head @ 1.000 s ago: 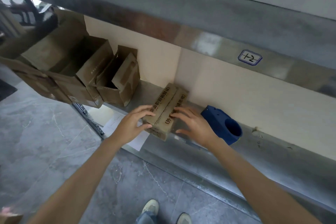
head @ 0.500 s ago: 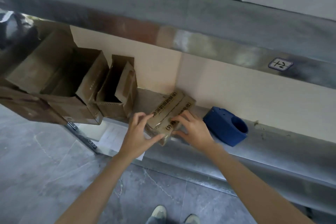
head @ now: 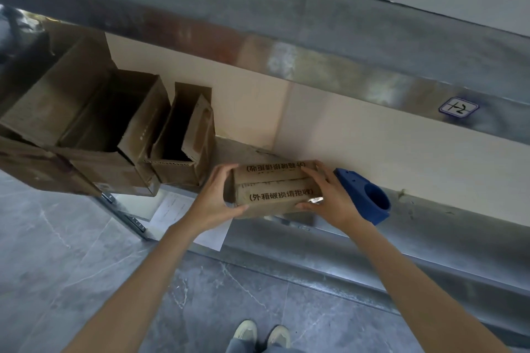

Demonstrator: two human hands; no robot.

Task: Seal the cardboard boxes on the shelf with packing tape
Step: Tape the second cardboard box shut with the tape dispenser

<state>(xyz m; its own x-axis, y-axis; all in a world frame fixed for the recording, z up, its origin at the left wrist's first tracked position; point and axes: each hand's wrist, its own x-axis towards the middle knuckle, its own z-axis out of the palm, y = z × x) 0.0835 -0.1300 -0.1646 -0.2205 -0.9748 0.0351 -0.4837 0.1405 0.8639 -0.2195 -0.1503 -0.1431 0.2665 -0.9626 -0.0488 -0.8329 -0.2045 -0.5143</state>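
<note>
On the shelf [head: 430, 241], just beside the blue tape dispenser [head: 365, 198], the left hand [head: 213, 205] and right hand [head: 331, 202] each curl a grip round one end of the closed small box [head: 275, 189], seemingly untaped, while neighbouring boxes [head: 183, 152] gape open, so sealing looks barely begun.

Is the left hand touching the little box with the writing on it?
Touching. The head view shows the left hand gripping the left end of the box, fingers curled over its top edge and thumb pressed against its front.
</note>
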